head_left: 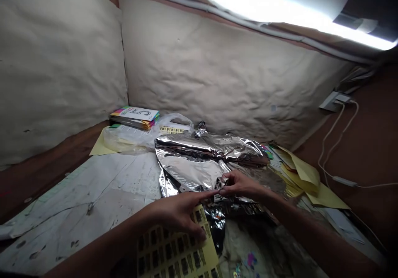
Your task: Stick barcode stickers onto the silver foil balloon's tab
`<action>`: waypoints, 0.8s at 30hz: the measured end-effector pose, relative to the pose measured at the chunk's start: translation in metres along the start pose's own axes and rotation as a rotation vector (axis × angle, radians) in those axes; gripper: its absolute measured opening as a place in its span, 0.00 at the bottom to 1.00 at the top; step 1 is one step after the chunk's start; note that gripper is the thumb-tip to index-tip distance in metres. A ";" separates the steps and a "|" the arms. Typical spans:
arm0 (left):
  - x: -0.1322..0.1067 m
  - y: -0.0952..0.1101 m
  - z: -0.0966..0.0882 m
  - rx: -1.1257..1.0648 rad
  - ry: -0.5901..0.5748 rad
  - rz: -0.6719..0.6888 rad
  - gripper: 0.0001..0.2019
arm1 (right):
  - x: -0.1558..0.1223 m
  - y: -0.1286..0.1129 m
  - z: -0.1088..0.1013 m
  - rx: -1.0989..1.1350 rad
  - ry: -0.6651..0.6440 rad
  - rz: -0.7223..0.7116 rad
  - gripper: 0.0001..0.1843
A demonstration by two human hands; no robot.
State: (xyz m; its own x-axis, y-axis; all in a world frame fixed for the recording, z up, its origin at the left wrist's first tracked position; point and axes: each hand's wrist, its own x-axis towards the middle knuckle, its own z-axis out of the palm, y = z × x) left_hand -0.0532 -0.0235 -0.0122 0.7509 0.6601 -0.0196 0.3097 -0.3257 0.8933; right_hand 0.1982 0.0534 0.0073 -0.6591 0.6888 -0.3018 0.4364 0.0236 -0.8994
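A large crumpled sheet of silver foil [189, 162] lies across the middle of the worktop, possibly a deflated foil balloon. My right hand [241, 184] pinches a gathered fold of this foil near its lower edge. My left hand [178, 213] reaches in from the lower left, its index fingertip close to my right hand. Its other fingers rest on a yellow sheet of printed labels [177, 249], which has rows of dark barcode-like marks. A darker twist of foil [217, 228] hangs below my hands.
Behind the foil are a stack of colourful booklets [134, 117] and a clear plastic bag [130, 139]. Yellow papers [300, 174] lie to the right. White cables run from a wall socket [334, 101]. Padded beige walls [217, 70] rise behind the scuffed white board [93, 199].
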 end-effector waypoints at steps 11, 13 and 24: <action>0.006 -0.007 0.008 0.095 -0.184 -0.162 0.56 | 0.017 0.014 -0.014 0.003 0.192 0.060 0.24; 0.007 -0.007 0.009 0.103 -0.210 -0.200 0.57 | 0.023 0.007 -0.026 0.001 0.226 0.050 0.25; 0.005 -0.007 0.007 0.097 -0.206 -0.243 0.57 | 0.137 -0.099 -0.130 -0.577 0.692 -0.006 0.10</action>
State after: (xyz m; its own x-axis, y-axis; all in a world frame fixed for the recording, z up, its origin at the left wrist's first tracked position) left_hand -0.0473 -0.0223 -0.0217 0.7474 0.5786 -0.3265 0.5409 -0.2446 0.8047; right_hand 0.1440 0.2396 0.0963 -0.2277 0.9653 0.1277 0.7966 0.2601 -0.5457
